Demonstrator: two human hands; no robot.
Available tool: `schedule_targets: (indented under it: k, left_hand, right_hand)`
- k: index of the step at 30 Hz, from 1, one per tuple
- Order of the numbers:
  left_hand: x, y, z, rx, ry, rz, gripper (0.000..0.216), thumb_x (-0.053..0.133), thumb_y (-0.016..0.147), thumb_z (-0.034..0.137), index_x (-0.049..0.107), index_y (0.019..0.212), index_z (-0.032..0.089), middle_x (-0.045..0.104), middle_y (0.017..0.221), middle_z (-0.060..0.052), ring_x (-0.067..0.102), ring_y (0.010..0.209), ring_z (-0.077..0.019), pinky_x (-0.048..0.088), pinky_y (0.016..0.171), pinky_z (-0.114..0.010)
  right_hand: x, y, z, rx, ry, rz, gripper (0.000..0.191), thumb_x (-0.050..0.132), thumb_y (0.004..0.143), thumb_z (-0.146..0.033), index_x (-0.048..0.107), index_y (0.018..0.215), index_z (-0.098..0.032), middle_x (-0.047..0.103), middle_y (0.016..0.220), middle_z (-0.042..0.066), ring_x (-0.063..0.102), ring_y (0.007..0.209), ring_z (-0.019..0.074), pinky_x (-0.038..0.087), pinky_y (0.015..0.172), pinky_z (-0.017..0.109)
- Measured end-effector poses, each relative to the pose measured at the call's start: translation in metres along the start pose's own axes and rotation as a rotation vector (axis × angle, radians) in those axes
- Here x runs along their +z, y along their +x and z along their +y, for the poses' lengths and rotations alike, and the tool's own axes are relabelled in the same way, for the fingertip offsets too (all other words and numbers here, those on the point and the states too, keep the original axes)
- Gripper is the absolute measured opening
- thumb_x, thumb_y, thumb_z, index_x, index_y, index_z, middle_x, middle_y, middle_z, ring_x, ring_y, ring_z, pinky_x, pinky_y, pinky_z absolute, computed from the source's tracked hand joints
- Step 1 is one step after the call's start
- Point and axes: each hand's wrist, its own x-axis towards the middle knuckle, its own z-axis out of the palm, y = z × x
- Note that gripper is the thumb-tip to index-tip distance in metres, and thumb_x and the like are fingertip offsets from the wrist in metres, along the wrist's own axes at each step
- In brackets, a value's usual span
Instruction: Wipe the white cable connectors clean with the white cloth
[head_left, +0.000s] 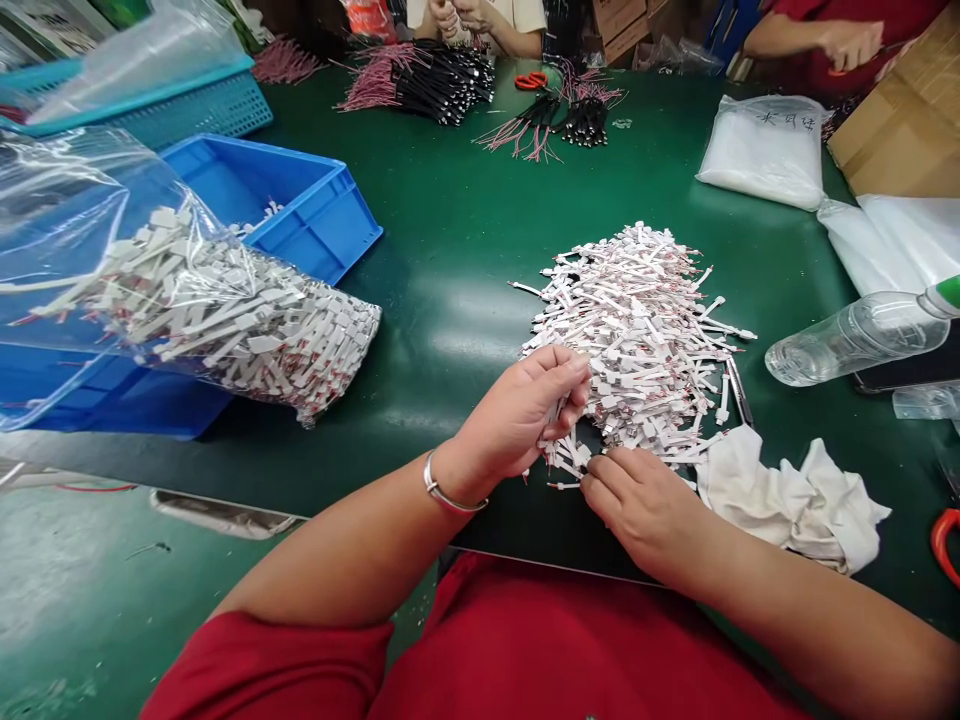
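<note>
A heap of short white connector leads with reddish wire ends lies on the green table in front of me. My left hand, with a silver bangle at the wrist, is closed at the heap's near left side. Whitish bits show between its curled fingers, too little to name. Low at the heap's near edge, my right hand has its fingers bent together beside a few stray leads. Its fingertips are partly hidden, and what they grip cannot be made out.
At left, a clear bag of white leads leans over blue bins. A white cloth, a water bottle and orange-handled scissors lie at right. Across the table are black cable bundles and co-workers' hands.
</note>
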Motion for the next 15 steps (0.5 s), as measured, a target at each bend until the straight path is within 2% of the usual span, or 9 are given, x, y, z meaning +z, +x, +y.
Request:
schedule_targets:
  k: [3, 5, 9, 11, 13, 15]
  left_hand:
    - [0.000, -0.001, 0.000, 0.030, 0.054, -0.004, 0.028, 0.068, 0.075, 0.035, 0.048, 0.071, 0.016, 0.049, 0.060, 0.004, 0.037, 0.042, -0.0026, 0.020, 0.034, -0.012]
    - [-0.001, -0.002, 0.001, 0.058, 0.111, 0.000, 0.031, 0.070, 0.074, 0.038, 0.048, 0.072, 0.017, 0.045, 0.056, 0.006, 0.032, 0.040, -0.0022, 0.018, 0.036, -0.013]
    - [-0.001, -0.005, 0.000, 0.144, 0.388, 0.014, 0.029, 0.070, 0.074, 0.039, 0.052, 0.077, 0.017, 0.044, 0.056, 0.007, 0.031, 0.043, -0.0030, 0.023, 0.040, -0.016]
    - [0.001, -0.007, -0.002, 0.176, 0.568, -0.026, 0.028, 0.071, 0.074, 0.038, 0.053, 0.077, 0.016, 0.048, 0.061, 0.006, 0.034, 0.047, -0.0039, 0.027, 0.044, -0.017]
    - [0.004, -0.009, -0.007, 0.173, 0.709, -0.112, 0.027, 0.072, 0.072, 0.036, 0.054, 0.077, 0.016, 0.049, 0.063, 0.005, 0.036, 0.050, -0.0050, 0.030, 0.047, -0.018]
    - [0.007, -0.011, -0.014, 0.146, 0.803, -0.183, 0.028, 0.073, 0.071, 0.035, 0.053, 0.080, 0.017, 0.050, 0.067, 0.005, 0.037, 0.051, -0.0052, 0.030, 0.046, -0.019]
  right_hand:
    - [-0.001, -0.004, 0.002, 0.018, 0.105, 0.084, 0.022, 0.040, 0.087, -0.004, 0.059, 0.086, -0.014, 0.061, 0.082, 0.009, 0.048, 0.072, 0.0209, 0.038, 0.063, 0.034]
    - [-0.003, -0.005, 0.004, 0.112, 0.283, 0.182, 0.021, 0.039, 0.088, -0.004, 0.057, 0.090, -0.015, 0.062, 0.080, 0.007, 0.051, 0.072, 0.0191, 0.042, 0.064, 0.032]
    - [-0.012, -0.006, 0.013, 0.604, 0.923, 0.356, 0.006, 0.050, 0.091, -0.020, 0.054, 0.095, -0.020, 0.063, 0.082, 0.002, 0.060, 0.076, 0.0149, 0.048, 0.069, 0.028]
    - [-0.017, -0.005, 0.019, 0.806, 1.265, 0.410, 0.017, 0.060, 0.087, -0.029, 0.054, 0.101, -0.022, 0.066, 0.084, 0.002, 0.064, 0.079, 0.0148, 0.050, 0.070, 0.028]
    - [-0.020, -0.004, 0.022, 0.908, 1.483, 0.467, 0.029, 0.069, 0.079, -0.032, 0.056, 0.104, -0.023, 0.068, 0.084, 0.001, 0.065, 0.080, 0.0140, 0.051, 0.071, 0.026]
    - [-0.022, -0.003, 0.023, 0.950, 1.581, 0.534, 0.032, 0.074, 0.074, -0.030, 0.059, 0.101, -0.023, 0.068, 0.082, 0.000, 0.065, 0.079, 0.0125, 0.051, 0.071, 0.024]
